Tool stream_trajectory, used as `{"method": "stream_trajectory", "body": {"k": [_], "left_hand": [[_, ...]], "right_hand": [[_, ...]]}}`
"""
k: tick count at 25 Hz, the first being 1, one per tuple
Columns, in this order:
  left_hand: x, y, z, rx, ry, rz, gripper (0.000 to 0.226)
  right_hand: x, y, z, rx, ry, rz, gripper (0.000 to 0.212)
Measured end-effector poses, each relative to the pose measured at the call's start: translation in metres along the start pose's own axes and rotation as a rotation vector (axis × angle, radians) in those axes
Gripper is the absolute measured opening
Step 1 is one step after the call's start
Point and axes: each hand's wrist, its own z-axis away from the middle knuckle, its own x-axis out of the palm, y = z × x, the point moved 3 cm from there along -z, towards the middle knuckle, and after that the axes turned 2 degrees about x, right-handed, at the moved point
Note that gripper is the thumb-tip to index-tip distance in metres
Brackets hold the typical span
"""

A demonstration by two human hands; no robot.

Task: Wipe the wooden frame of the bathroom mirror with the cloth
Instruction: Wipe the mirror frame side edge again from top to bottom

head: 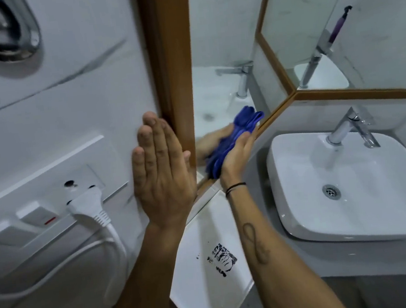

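Observation:
The mirror's wooden frame [169,57] runs down the middle of the view, and its bottom rail [275,113] slants to the right. My left hand [161,170] lies flat and open against the white wall, fingers up, touching the frame's left edge. My right hand [237,155] presses a blue cloth [224,149] against the mirror glass at the lower left corner, just above the bottom rail. The cloth and hand are reflected in the mirror [217,64].
A white socket panel with switches [40,211] and a white plug and cable [89,203] sit left of my left hand. A white basin [302,206] with a chrome tap [352,128] stands to the right. A white tile [208,266] leans below.

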Motion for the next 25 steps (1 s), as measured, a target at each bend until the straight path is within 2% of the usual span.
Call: {"method": "stream_trajectory", "body": {"k": [2,7,9,12,15,18,21,23,25], "left_hand": [[-0.002,-0.003,0.003,0.008,-0.007,0.004,0.068],[0.003,-0.002,0.01,0.035,-0.011,-0.028,0.068],[0.006,-0.002,0.011,0.045,-0.005,-0.055,0.067],[0.005,-0.002,0.014,0.03,0.0,-0.043,0.069],[0.006,-0.004,0.015,0.021,-0.011,-0.048,0.073],[0.008,-0.001,0.016,0.013,0.011,-0.046,0.066],[0.008,-0.001,0.018,0.031,0.004,-0.048,0.065],[0.007,-0.004,0.017,0.027,-0.007,-0.052,0.066],[0.006,-0.005,0.019,0.029,-0.016,-0.045,0.067]], "right_hand": [[0.002,-0.005,0.001,0.016,-0.006,-0.038,0.055],[0.003,0.017,0.121,-0.143,-0.137,0.025,0.054],[0.001,0.014,0.111,-0.155,-0.148,0.05,0.051],[0.002,-0.017,0.05,-0.132,0.028,0.117,0.043],[0.01,-0.034,0.033,0.007,0.113,0.028,0.04],[0.018,-0.01,0.088,0.062,0.052,-0.117,0.049],[0.02,-0.001,0.127,0.002,0.012,-0.082,0.055],[0.02,-0.014,0.077,-0.016,0.144,-0.017,0.051],[0.018,-0.031,0.013,0.017,0.249,-0.057,0.049]]}}
